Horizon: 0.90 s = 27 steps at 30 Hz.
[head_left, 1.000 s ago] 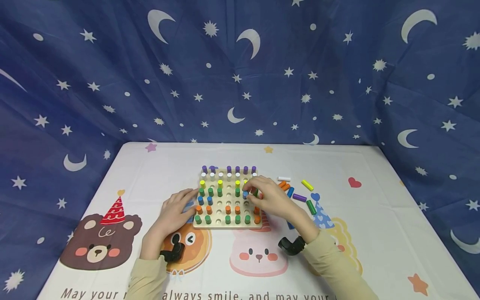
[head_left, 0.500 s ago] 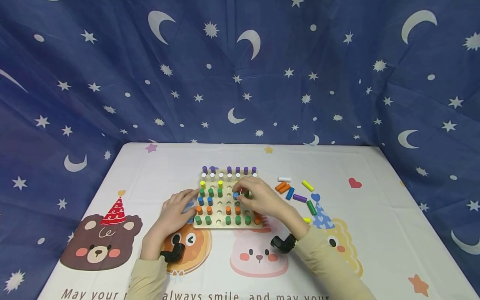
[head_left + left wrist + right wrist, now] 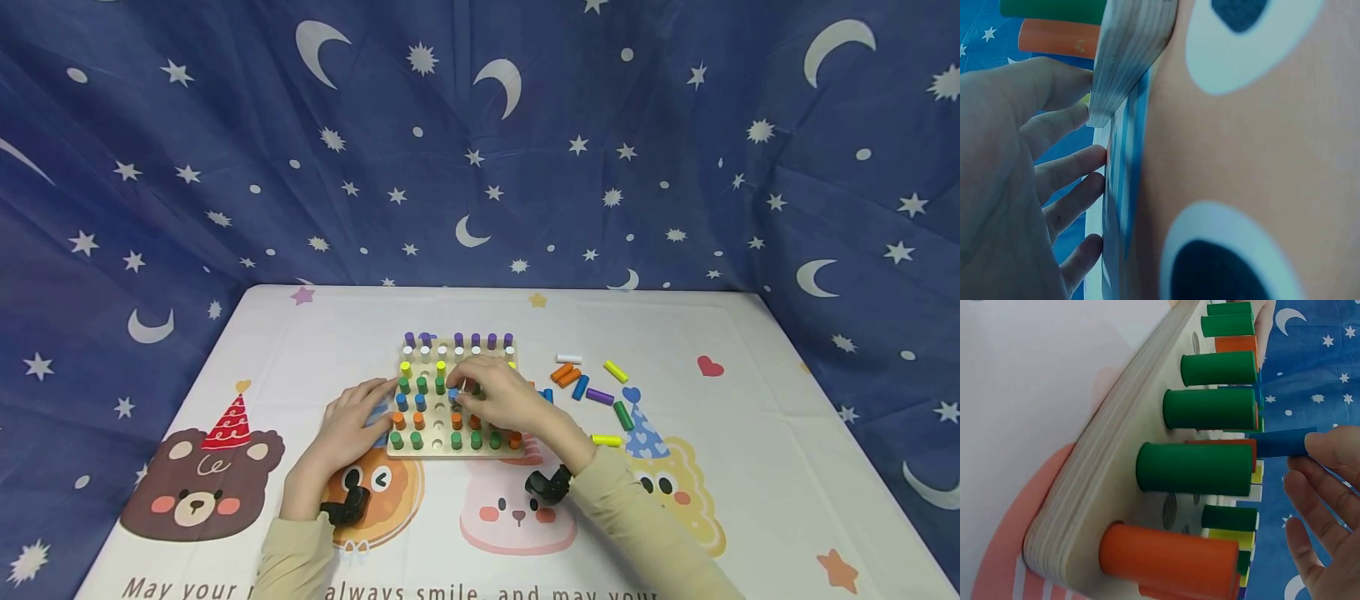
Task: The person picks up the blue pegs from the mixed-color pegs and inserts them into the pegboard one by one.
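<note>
A wooden pegboard [image 3: 437, 454] stands on the table, with upright pegs in rows of purple, white, yellow, green, blue and orange. My right hand [image 3: 498, 395] pinches a blue peg [image 3: 1282, 442] between thumb and fingers over the middle of the board. In the right wrist view that peg is raised beyond the green pegs [image 3: 1194, 469] of the front row. My left hand [image 3: 347, 429] rests at the board's left side, fingers extended. Its thumb and index finger touch the board's edge [image 3: 1124, 69] in the left wrist view. Some pegs are hidden behind my right hand.
Loose pegs lie on the tablecloth right of the board, among them a white peg [image 3: 568, 358], a purple peg [image 3: 599, 396], a green peg [image 3: 622, 415] and a yellow peg [image 3: 615, 371]. Behind the table hangs a blue curtain [image 3: 480, 167] with moons and stars.
My right hand has moved left across the board with the blue peg, from its right part to near the middle. My left hand has stayed in place.
</note>
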Each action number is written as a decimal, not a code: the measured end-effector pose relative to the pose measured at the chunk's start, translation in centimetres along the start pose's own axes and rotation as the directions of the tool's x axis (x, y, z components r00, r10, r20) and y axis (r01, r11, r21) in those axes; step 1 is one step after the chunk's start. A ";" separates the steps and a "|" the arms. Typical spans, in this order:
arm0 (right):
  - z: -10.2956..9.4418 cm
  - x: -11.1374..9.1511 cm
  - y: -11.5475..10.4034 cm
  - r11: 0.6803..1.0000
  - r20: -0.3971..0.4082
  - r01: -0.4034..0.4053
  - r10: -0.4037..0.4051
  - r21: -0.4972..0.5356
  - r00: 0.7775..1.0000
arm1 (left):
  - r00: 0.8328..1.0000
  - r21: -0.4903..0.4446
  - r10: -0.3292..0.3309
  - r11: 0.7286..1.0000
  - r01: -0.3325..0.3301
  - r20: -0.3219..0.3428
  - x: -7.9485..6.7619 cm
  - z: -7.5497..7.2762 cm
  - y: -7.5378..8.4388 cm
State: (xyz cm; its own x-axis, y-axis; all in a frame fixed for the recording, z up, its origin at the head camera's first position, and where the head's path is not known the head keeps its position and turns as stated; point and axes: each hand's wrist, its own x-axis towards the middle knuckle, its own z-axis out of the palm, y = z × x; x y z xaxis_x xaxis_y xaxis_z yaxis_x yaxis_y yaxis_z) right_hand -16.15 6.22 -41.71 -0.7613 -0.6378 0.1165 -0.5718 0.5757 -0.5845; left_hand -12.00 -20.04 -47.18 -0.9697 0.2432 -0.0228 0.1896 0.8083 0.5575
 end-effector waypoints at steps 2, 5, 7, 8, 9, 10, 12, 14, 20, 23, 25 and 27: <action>0.2 0.2 0.0 1.000 0.006 0.003 -0.003 0.000 1.000 | 1.000 -0.003 -0.001 1.000 0.001 0.001 0.0 -0.1 0.1; 0.6 0.4 0.0 1.000 0.007 0.005 -0.005 -0.024 1.000 | 1.000 -0.001 -0.002 1.000 0.002 0.000 0.0 -0.1 0.1; 0.8 0.5 0.0 0.999 0.005 0.002 -0.002 -0.035 1.000 | 1.000 0.000 -0.001 1.000 0.001 -0.002 -0.1 -0.1 0.2; 0.9 0.5 0.0 0.999 0.004 0.001 -0.001 -0.040 1.000 | 1.000 0.001 0.000 1.000 0.000 -0.004 -0.1 -0.1 0.2; 1.0 0.6 0.0 0.999 0.003 -0.002 0.002 -0.043 1.000 | 1.000 0.002 0.001 1.000 -0.001 -0.005 -0.1 -0.2 0.2; 1.1 0.7 0.0 0.999 0.002 -0.004 0.004 -0.038 1.000 | 1.000 -0.001 -0.001 1.000 0.001 -0.004 -0.1 -0.2 0.2; 1.3 0.7 0.1 1.000 0.000 -0.007 0.007 -0.029 1.000 | 1.000 0.002 0.002 1.000 -0.002 -0.006 -0.1 -0.2 0.2; 1.5 0.8 0.1 1.000 -0.001 -0.009 0.009 -0.017 1.000 | 1.000 0.002 0.001 1.000 -0.001 -0.003 -0.1 -0.2 0.2; 2.1 0.9 0.4 1.000 -0.003 -0.018 0.018 -0.009 1.000 | 1.000 -0.004 -0.001 1.000 0.001 0.005 -0.1 -0.2 0.1; 2.3 1.0 0.5 1.000 -0.006 -0.025 0.025 -0.007 1.000 | 1.000 -0.005 -0.001 1.000 0.001 0.005 -0.1 -0.2 0.1; 2.5 1.1 0.5 1.000 -0.010 -0.025 0.025 -0.009 1.000 | 1.000 -0.007 -0.002 1.000 0.002 0.003 -0.1 -0.1 0.1; 2.5 1.1 0.5 1.000 -0.014 -0.024 0.024 -0.009 1.000 | 1.000 -0.010 -0.002 1.000 0.002 0.002 -0.1 -0.1 0.1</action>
State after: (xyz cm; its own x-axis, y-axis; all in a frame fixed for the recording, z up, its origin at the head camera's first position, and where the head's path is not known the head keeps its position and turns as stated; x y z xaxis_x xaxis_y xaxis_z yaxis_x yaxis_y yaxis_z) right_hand -16.51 4.52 -43.92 -0.7791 -0.6165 0.1139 -0.5560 0.5955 -0.5798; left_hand -11.89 -20.06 -47.05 -0.9698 0.2425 -0.0257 0.1859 0.8033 0.5658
